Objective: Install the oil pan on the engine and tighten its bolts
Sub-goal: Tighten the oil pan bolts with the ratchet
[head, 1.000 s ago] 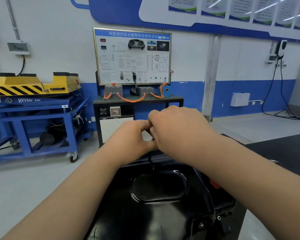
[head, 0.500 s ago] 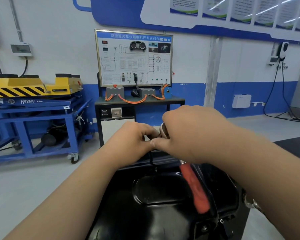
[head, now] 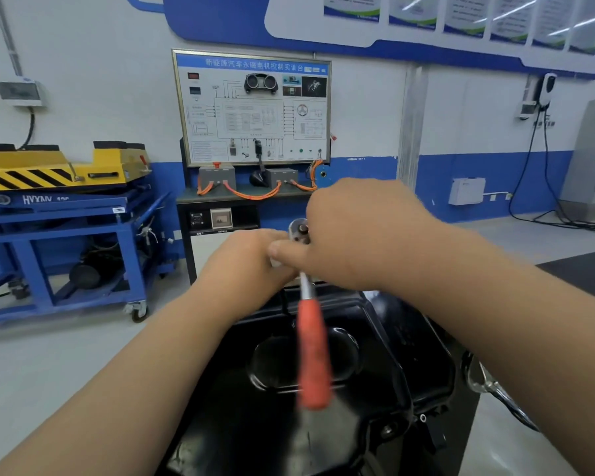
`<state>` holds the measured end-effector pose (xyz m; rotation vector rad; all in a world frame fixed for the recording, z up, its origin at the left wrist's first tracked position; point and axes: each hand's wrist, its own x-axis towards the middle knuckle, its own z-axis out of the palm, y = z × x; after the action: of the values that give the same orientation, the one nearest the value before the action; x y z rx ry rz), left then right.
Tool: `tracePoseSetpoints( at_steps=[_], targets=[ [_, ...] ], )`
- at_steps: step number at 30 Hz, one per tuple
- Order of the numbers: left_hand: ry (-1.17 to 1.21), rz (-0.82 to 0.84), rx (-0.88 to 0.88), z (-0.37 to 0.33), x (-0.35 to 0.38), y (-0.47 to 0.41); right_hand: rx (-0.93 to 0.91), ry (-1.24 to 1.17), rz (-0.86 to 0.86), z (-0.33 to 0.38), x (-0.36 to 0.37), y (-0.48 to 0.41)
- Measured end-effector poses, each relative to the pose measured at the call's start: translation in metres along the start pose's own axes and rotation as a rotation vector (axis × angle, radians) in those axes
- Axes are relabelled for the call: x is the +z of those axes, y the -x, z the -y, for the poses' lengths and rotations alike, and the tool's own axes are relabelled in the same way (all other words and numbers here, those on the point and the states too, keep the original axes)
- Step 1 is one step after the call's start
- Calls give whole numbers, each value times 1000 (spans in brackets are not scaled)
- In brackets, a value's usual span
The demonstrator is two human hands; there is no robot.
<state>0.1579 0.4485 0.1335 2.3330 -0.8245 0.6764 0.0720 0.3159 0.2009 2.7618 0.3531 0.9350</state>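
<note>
The black oil pan (head: 385, 338) lies on the engine below my arms, its oval recess facing up. A ratchet wrench (head: 311, 352) with a red-orange handle stands over the pan's far edge, its metal head up between my hands and its handle blurred, pointing toward me. My right hand (head: 358, 235) is closed around the ratchet's head. My left hand (head: 244, 266) pinches the shaft just under the head. The bolt and socket are hidden behind my hands.
A blue wheeled cart (head: 59, 242) carrying a yellow lift platform stands at the left. A training board on a dark desk (head: 251, 111) stands against the wall ahead. A shiny metal handle (head: 492, 389) sticks out at the engine's right side. Cables trail on the floor at far right.
The ratchet's red handle has swung from my right side toward the middle, now pointing at me. Its head has come into sight between my hands. My right hand moved slightly right.
</note>
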Motion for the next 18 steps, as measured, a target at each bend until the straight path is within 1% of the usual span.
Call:
tracePoseSetpoints(
  at_steps=[1,2,3,5,7,9,11,13,14,15,16,18],
  targets=[
    [-71,9,-5,-3,0,0,27,-47,-8,2,3,0],
    [-113,23,25,-4,0,1,28,-72,11,3,3,-2],
    [-86,26,43,-4,0,1,2,-53,35,1,1,-3],
    [1,60,48,-3,0,1,-97,34,87,-2,-5,-7],
    [-6,106,74,-3,3,6,-226,171,89,-6,-9,-10],
    [9,111,83,-4,3,8,-254,202,66,-6,-7,-8],
    [-12,117,57,-3,8,0,-143,148,36,-6,-6,-5],
    [-122,186,-26,-2,10,-11,13,33,28,-3,-4,-2],
    [-193,205,-50,-3,10,-12,64,-12,31,-3,-3,-1],
    [-248,177,-21,-4,8,-10,67,-16,35,-3,-1,-2],
    [-300,144,45,-6,7,-5,15,-2,43,-3,-1,-2],
    [-322,123,162,-8,5,2,-160,72,79,-8,-2,-4]
  ],
)
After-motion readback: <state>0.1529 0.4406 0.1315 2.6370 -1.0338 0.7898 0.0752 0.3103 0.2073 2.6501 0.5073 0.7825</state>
